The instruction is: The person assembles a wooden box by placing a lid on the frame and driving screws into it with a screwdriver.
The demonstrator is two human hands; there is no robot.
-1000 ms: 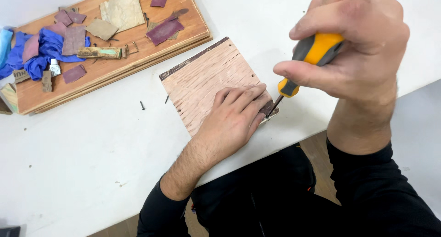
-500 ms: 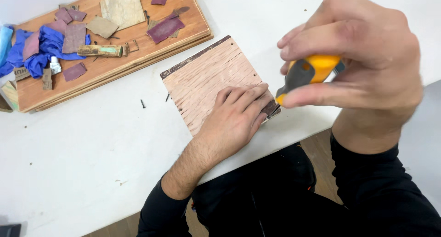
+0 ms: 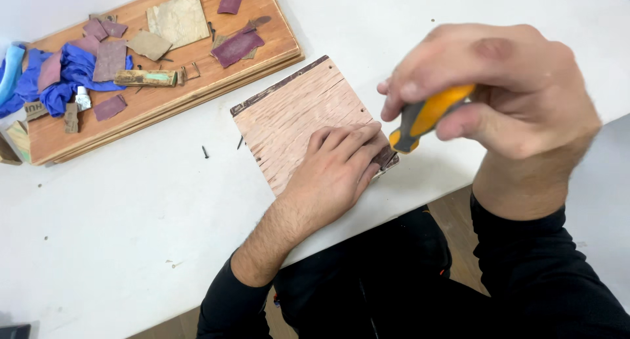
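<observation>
The left hand [image 3: 341, 171] lies flat, fingers released, pressing a square wooden panel [image 3: 298, 116] at the white tabletop's [image 3: 131, 214] near edge. The right hand [image 3: 499, 93], fingers clenched, grips an orange-handled screwdriver [image 3: 426, 116] at the panel's right corner.

Right hand [image 3: 499, 93], upper right of frame, is motion-blurred; it covers most of the orange-black tool handle [image 3: 426, 116], and the tool tip is not visible behind the left hand [image 3: 341, 168]. Left hand hides the lower right corner of the square wood panel [image 3: 295, 116]. Blue cloth [image 3: 39, 83] and small scraps at left edge are cut off by frame. Specks on white table [image 3: 131, 208] too small to ID.
</observation>
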